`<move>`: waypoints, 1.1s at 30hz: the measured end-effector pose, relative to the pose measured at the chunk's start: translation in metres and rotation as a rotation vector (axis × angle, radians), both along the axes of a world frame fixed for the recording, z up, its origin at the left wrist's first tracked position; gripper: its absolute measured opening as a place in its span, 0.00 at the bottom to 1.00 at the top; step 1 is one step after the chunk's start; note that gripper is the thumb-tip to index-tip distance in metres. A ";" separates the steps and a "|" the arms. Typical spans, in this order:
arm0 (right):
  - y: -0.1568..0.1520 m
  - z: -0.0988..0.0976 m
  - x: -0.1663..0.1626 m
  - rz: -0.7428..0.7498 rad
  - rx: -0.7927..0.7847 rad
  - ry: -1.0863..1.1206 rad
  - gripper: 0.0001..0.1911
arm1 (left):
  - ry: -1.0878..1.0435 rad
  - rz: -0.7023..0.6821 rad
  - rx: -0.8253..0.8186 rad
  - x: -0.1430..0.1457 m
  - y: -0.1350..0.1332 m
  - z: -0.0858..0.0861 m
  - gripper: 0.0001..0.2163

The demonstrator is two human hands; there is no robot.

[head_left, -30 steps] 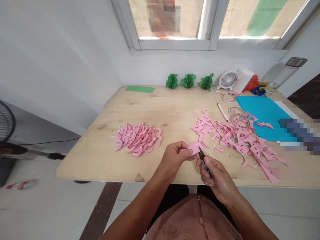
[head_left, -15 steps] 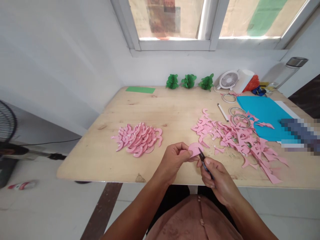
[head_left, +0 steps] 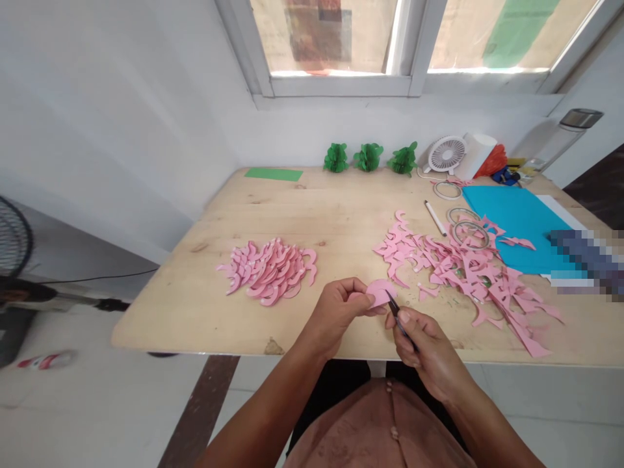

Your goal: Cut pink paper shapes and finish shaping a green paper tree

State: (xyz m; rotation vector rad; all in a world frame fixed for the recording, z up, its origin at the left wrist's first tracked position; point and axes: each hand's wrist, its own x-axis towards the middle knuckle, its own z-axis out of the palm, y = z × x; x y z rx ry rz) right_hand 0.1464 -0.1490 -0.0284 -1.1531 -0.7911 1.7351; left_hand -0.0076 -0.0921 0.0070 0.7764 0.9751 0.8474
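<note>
My left hand (head_left: 344, 309) pinches a small piece of pink paper (head_left: 381, 290) with a rounded top edge, held just above the front of the table. In my right hand (head_left: 422, 338) is a pair of small dark scissors (head_left: 396, 308), their tips at the right side of the paper. The fingers hide most of the scissors' handles. To the left lies a heap of curved pink paper cutouts (head_left: 275, 270), several with white spots. Pink paper scraps (head_left: 448, 257) are spread over the table to the right of my hands.
On the wooden table (head_left: 195, 309) are a white pen (head_left: 435, 218), tape rings (head_left: 470, 234), blue sheets (head_left: 511, 227) and a green strip (head_left: 273, 174). Along the wall stand green paper ornaments (head_left: 368, 158), a small white fan (head_left: 446, 155) and a clear bottle (head_left: 568, 140).
The scissor tips have shifted slightly down along the paper's right side, and the blades look more closed. My left hand keeps the paper almost still.
</note>
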 end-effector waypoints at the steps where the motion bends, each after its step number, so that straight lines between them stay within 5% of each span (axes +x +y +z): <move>1: 0.000 0.000 0.000 0.002 0.001 -0.006 0.18 | 0.000 -0.002 0.000 0.000 0.000 0.000 0.10; 33: -0.007 0.003 0.001 0.077 0.019 -0.121 0.18 | 0.158 -0.244 0.062 -0.024 0.017 0.012 0.07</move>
